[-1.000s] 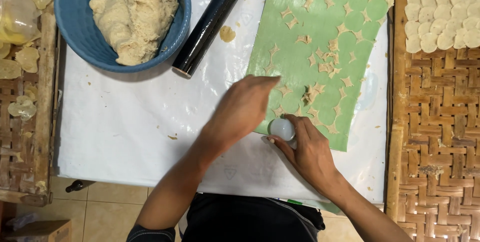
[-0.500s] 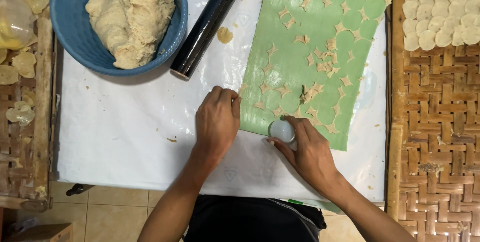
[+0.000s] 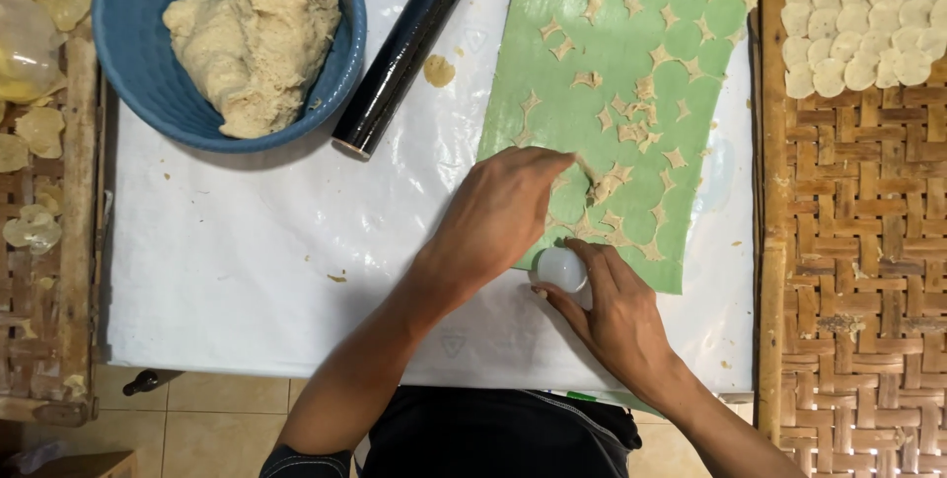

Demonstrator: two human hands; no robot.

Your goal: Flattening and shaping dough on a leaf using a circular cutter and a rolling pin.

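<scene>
cutter: small white round cutter (image 3: 562, 269), near edge of the green mat (image 3: 552, 93), at its near-left corner zone
cutter grip: right hand (image 3: 617, 315) curls around it from the near side, fingers (image 3: 604, 263) wrapped on the right flank, thumb on the left; closed on cutter
cutter axis: stands upright, round face up to camera; no long axis to speak of
left hand: left hand (image 3: 498, 217) lies flat, palm down, fingers together pointing far-right, resting on the left edge of mat; holds nothing, open and pressing
key relation: cutter sits just near-right of left hand, touching or almost touching its heel; right hand nearer, already on it
scraps: star-shaped dough scraps (image 3: 617, 128) spread on mat, far and right of cutter; closest cluster just beyond left fingertips
mat axis: long side runs near to far, tilted slightly right at far end
mat holes: round cut-outs show green, most of the sheet gone
rolling pin: black rolling pin (image 3: 409, 39), left of mat, slanted near-left to far-right, well apart from hands
bowl: blue bowl (image 3: 133, 4) far left, lump of dough (image 3: 256, 39) inside
discs: pale cut discs (image 3: 858, 14) far right on woven tray (image 3: 853, 271)
sheet: white plastic sheet (image 3: 247, 271) under everything
</scene>
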